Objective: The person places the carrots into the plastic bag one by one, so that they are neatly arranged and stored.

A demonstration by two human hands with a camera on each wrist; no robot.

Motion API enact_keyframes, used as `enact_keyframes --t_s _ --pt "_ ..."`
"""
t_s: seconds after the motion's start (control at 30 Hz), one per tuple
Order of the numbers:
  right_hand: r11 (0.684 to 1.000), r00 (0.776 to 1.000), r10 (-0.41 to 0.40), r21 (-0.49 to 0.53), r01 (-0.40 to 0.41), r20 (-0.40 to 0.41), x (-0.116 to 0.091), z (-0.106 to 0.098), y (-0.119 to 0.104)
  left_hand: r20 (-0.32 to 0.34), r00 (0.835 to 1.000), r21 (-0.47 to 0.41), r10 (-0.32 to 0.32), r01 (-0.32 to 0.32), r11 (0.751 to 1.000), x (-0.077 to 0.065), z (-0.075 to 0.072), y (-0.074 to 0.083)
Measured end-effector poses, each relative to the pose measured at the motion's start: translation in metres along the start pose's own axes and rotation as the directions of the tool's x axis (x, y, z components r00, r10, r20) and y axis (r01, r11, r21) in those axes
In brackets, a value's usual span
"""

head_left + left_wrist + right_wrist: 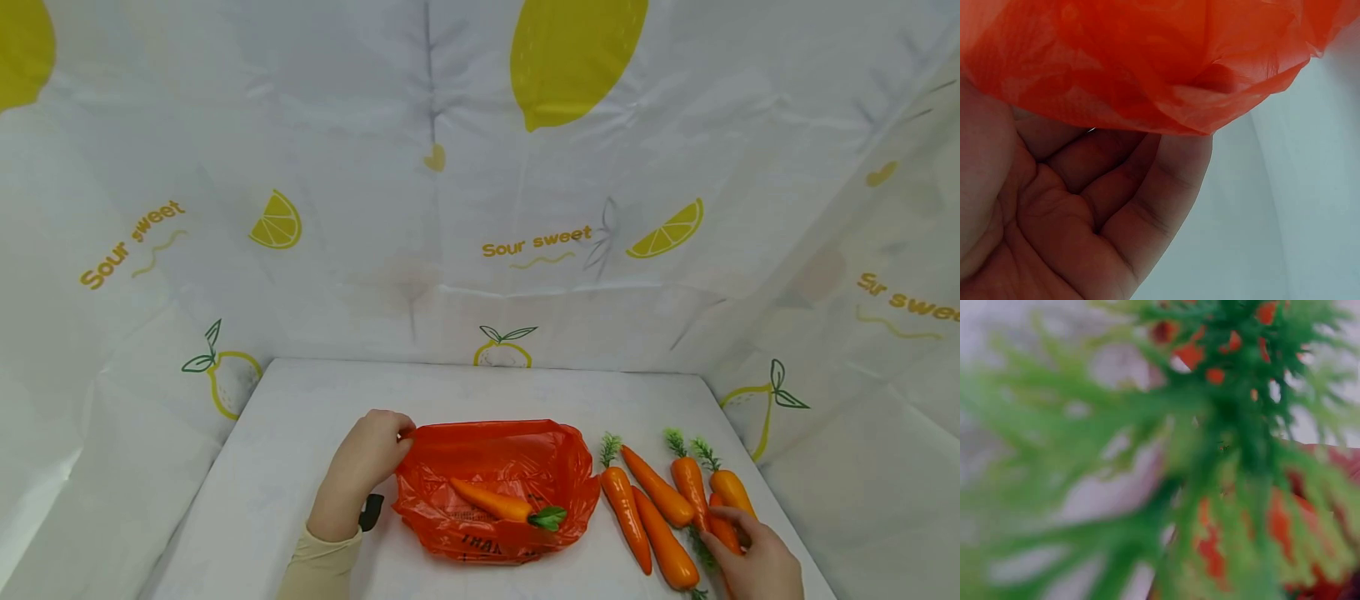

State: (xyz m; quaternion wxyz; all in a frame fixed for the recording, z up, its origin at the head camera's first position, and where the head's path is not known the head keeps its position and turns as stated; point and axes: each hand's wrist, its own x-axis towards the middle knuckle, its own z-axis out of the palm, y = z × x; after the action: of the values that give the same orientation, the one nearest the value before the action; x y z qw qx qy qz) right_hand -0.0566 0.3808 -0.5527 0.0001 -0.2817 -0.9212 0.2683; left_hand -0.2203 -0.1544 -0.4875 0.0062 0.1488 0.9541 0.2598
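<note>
A red plastic bag (480, 446) lies with its mouth spread, dark print on its front side. Inside it rests one orange carrot (491, 502) with green leaves. My left hand (367, 454) pinches the bag's left back edge; in the left wrist view the red film (1135, 69) covers the fingertips. At the right, my right hand (761, 560) grips a carrot (724, 530) between thumb and fingers, among several other carrots. Feathery green carrot leaves (1222, 419) fill the right wrist view, blurred and close, hiding most of that hand.
Right of the bag, several carrots lie close together, among them one carrot (628, 512) nearest the bag and another carrot (733, 490) at the far right. The white table (330, 383) meets a white lemon-printed sheet (360, 283) at the back and sides.
</note>
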Motion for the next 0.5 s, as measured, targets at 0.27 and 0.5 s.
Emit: enact_keyframes --t_s 0.27,0.5 --pt "1.000 1.000 0.000 0.030 0.000 0.017 -0.003 -0.007 -0.005 -0.001 1.000 -0.003 -0.002 0.002 1.000 0.001 0.001 0.000" --pt "0.997 0.999 0.034 0.075 -0.032 -0.023 -0.008 -0.011 -0.020 -0.005 1.000 -0.001 0.003 -0.003 1.000 0.002 0.001 -0.001"
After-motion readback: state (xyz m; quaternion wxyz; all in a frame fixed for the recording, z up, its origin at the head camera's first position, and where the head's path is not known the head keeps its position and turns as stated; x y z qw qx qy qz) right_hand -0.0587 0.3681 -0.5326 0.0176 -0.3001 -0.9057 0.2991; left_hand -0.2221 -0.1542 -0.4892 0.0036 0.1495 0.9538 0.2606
